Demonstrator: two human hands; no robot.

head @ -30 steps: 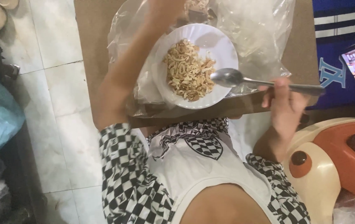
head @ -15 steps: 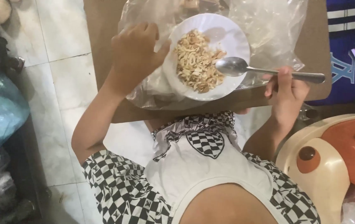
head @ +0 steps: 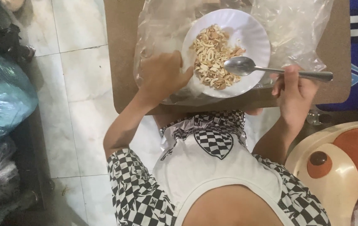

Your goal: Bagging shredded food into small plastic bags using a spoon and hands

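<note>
We steady the round white ceramic plate (head: 252, 39) of pale shredded food (head: 213, 56), rigid and breakable on slick clear plastic wrap (head: 296, 29), with our left hand (head: 162, 77) clasping its near-left rim, while our right hand (head: 294, 92) grips the steel spoon (head: 271, 69) above it.

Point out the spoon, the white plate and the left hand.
spoon (head: 238, 65), head view, on its bowl above the food.
white plate (head: 257, 39), head view, on the bare right rim.
left hand (head: 161, 76), head view, on the back of the hand at the plate's left edge.
</note>
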